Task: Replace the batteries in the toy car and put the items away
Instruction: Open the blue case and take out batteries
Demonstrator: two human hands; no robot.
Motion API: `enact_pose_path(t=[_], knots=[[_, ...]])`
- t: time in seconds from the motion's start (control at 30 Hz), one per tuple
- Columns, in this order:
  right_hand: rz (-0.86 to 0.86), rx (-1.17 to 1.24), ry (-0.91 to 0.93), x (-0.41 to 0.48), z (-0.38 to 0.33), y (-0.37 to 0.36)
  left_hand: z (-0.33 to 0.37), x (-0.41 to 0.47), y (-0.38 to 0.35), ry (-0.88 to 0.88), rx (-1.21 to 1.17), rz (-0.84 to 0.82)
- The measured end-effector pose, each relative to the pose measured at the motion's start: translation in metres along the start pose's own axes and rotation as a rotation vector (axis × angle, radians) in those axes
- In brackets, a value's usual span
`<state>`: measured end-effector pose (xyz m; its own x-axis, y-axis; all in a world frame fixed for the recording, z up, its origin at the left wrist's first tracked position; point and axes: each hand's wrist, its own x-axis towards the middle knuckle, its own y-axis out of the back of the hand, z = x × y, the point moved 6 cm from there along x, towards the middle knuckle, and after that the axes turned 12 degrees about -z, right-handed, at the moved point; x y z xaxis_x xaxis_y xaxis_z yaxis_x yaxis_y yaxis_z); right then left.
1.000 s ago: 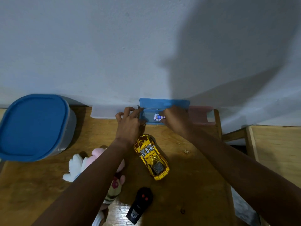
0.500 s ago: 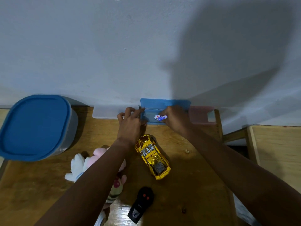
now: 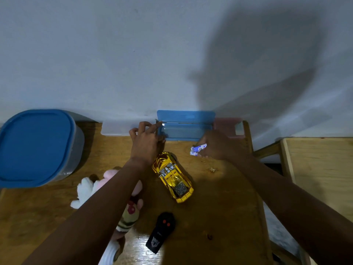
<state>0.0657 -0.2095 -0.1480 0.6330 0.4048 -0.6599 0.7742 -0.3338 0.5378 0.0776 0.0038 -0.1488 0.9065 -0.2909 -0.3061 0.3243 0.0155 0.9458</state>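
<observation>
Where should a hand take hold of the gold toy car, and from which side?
Across its long flanks at the cabin, from above. The gold toy car lies diagonally on the table, roof up and narrow; its far end sits by the left hand, so the middle is freest.

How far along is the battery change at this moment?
Done: the blue case stands open. In hand: the right hand grips two batteries; the left hand holds the case. Left: the toy car sits on its wheels, untouched, so fitting and putting away remain.
</observation>
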Motion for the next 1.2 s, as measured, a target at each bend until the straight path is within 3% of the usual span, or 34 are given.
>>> enact_pose_path(t=[0.1,0.37,0.5,0.6,0.73,0.8,1.03,1.2], knots=[[-0.001,0.008,-0.017,0.001,0.009,-0.011,0.001,0.000,-0.001,0.011,0.001,0.004],[0.304,-0.034,-0.054,-0.010,0.003,-0.010,0.002,-0.001,0.002,-0.002,-0.011,0.037],[0.345,-0.123,-0.071,-0.013,0.001,-0.014,0.003,-0.001,0.003,-0.016,-0.021,0.042],[0.388,-0.045,-0.043,-0.020,-0.002,-0.005,0.003,-0.001,0.004,-0.019,-0.033,0.044],[0.761,-0.156,0.035,-0.041,-0.016,0.030,0.002,0.000,0.007,0.003,-0.077,0.057],[0.845,-0.160,0.007,-0.040,-0.016,0.041,0.001,0.000,0.008,0.021,-0.081,0.064],[0.794,-0.118,-0.001,-0.021,-0.007,0.035,0.002,-0.003,0.012,0.045,-0.110,0.112],[0.789,-0.228,0.126,-0.027,-0.004,0.024,-0.004,-0.017,0.019,0.188,-0.143,0.265]])
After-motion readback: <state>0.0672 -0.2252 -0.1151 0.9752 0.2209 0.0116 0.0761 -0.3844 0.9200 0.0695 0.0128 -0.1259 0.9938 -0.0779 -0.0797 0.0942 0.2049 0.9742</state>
